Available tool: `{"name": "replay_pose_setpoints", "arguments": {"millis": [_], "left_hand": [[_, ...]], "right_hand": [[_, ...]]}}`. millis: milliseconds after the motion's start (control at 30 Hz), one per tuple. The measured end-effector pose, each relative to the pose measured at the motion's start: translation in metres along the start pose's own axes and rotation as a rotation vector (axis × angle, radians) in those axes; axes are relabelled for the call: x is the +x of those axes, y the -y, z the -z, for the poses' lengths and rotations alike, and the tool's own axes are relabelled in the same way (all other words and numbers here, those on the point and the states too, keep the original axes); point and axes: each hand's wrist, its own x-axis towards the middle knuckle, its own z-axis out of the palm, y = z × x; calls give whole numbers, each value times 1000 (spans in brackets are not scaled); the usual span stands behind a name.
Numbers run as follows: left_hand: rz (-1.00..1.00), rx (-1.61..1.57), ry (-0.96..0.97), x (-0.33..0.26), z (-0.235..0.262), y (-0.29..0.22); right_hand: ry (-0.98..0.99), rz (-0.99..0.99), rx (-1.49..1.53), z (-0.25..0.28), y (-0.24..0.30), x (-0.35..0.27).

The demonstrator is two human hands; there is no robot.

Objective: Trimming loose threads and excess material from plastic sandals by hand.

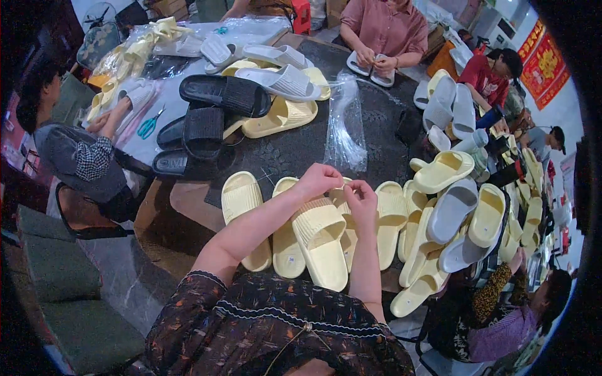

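My left hand (320,181) and my right hand (362,199) come close together over the near edge of the table. Fingertips are pinched on both, and whatever is between them is too small to make out. Beneath my left wrist lies a pale yellow slide sandal (320,241), its toe toward me. Another yellow slide sandal (288,247) sits beside it, partly covered by my forearm. At the left end of the row is a yellow slide sandal (241,191). Just right of my right wrist rests one more yellow slide sandal (391,216).
Black slides (219,94) are stacked with yellow and grey ones at the far left. A clear plastic bag (347,128) lies ahead of my hands. Yellow and grey slides (453,210) pile up on the right. Co-workers sit around the table; one person (389,31) handles grey slides opposite.
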Motion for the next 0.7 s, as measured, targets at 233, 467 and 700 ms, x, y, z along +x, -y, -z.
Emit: {"name": "replay_pose_setpoints", "arguments": {"millis": [233, 467, 700], "left_hand": [[20, 119, 41, 5, 0, 7], [-53, 102, -36, 4, -5, 8], [-38, 64, -15, 5, -3, 9]], "right_hand": [[-6, 48, 20, 1, -8, 1], [2, 74, -5, 0, -5, 3], [0, 31, 54, 2, -8, 5]]}}
